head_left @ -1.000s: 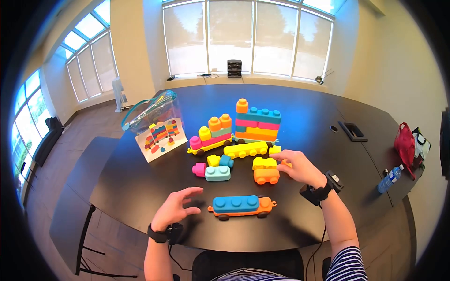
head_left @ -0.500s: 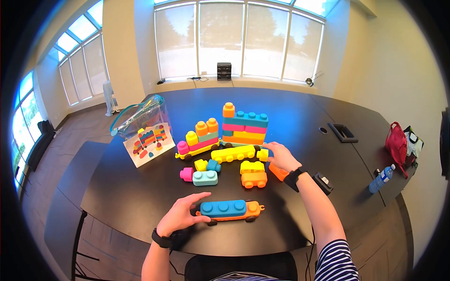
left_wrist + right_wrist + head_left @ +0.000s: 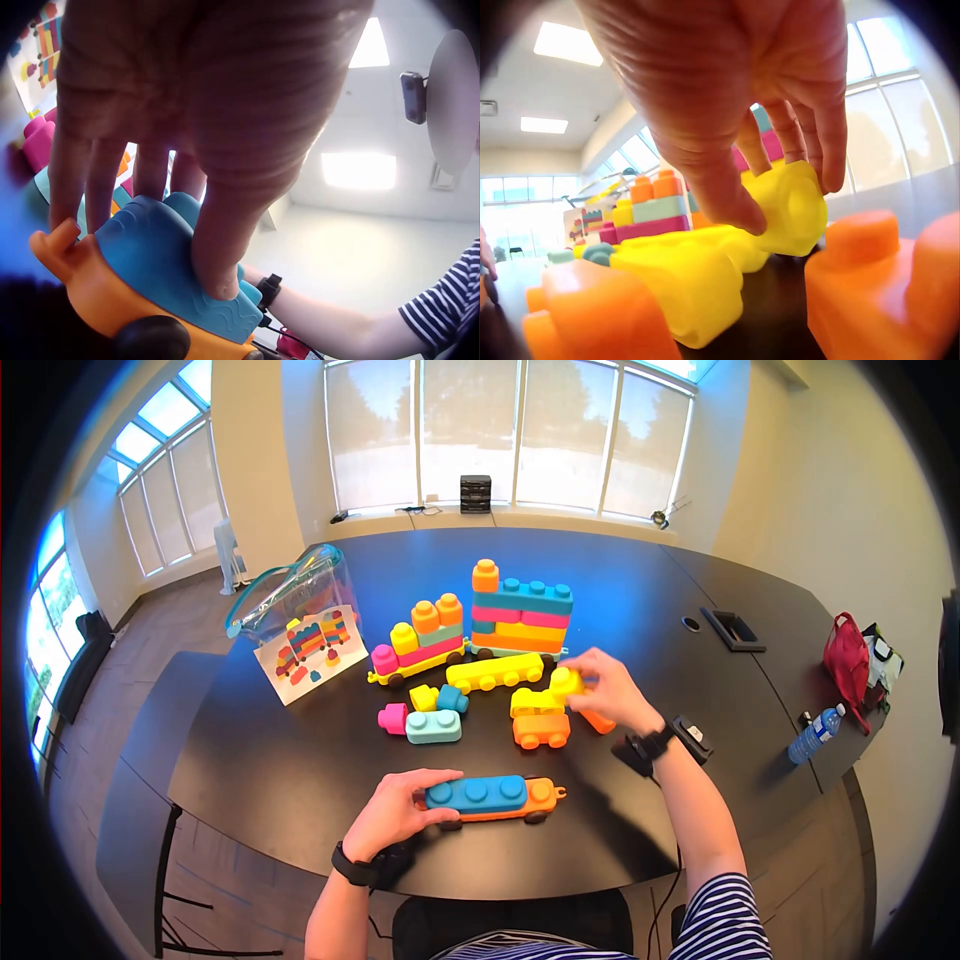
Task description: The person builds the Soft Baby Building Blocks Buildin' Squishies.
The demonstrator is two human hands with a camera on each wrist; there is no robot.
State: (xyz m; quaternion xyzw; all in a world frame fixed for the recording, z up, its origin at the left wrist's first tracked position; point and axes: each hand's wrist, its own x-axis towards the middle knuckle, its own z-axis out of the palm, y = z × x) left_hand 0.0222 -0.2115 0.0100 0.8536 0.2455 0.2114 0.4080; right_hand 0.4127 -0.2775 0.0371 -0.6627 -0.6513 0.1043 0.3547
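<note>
Near the table's front edge, my left hand grips the left end of a long blue block on an orange wheeled base. The left wrist view shows thumb and fingers on either side of the blue block. My right hand pinches a small yellow block between thumb and fingers. In the right wrist view that yellow block is tilted, close beside a lying yellow block. Orange blocks lie in front of it.
Behind stand two block-built wagons and a long yellow block. Left of centre lie pink, teal and pale green blocks. A clear bag with a picture card stands left; a bottle stands right.
My left hand has moved right onto the blue block and grips it. My right hand has taken hold of the small yellow block, which is now raised and tilted. The head view has shifted.
</note>
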